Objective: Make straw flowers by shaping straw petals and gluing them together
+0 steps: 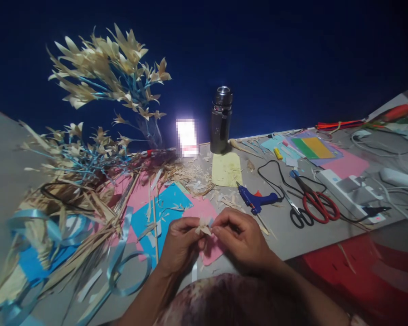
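A small cream husk flower (pixel 203 227) is between my two hands, near the table's front edge. My left hand (pixel 181 242) is closed on it, with thumb and fingers pinched at its left side. My right hand (pixel 242 235) is also closed, its thumb and forefinger pressed together at the flower's right side; what exactly these fingertips hold is too small to make out. Pink paper (pixel 213 256) and blue paper (pixel 168 203) lie under and beside my hands. A blue glue gun (pixel 258 199) rests beyond my right hand.
Finished husk flowers (pixel 112 72) on blue stems stand at the back left, above loose husks and blue ribbon (pixel 136 290). A dark flask (pixel 221 122) stands at the back. Black scissors (pixel 301 216), red scissors (pixel 319 206) and a power strip (pixel 347 192) lie right.
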A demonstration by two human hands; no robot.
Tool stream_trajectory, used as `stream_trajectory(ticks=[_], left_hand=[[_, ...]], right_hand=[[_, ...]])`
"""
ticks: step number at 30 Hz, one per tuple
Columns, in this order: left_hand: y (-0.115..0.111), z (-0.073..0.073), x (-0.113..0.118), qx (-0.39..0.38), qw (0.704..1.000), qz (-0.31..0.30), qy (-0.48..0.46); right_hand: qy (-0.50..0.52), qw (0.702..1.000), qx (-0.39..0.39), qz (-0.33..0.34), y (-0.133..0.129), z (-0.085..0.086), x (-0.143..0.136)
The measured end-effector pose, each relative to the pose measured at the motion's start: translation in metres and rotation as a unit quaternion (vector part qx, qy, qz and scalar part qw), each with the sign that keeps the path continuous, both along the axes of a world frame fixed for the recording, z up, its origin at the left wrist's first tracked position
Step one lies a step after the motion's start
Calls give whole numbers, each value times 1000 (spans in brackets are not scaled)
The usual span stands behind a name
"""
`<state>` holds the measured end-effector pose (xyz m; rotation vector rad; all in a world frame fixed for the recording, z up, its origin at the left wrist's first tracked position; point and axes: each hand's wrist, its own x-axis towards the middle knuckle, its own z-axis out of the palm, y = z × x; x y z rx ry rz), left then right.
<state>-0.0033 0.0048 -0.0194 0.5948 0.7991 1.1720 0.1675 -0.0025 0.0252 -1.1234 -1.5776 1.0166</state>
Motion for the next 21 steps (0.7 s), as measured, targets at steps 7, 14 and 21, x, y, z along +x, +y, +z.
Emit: stream_trajectory(ticks=[7,14,21], left_hand=[[-1,-2,-6,42,995,38,78],[-1,-6,-2,22,998,50,4],[-3,-6,4,-51,998,26,-23]], right_hand=[[32,997,-59,37,0,-1,-3],[32,994,-102,14,0,-3,-17],[72,984,-159,33,0,-3,-21]])
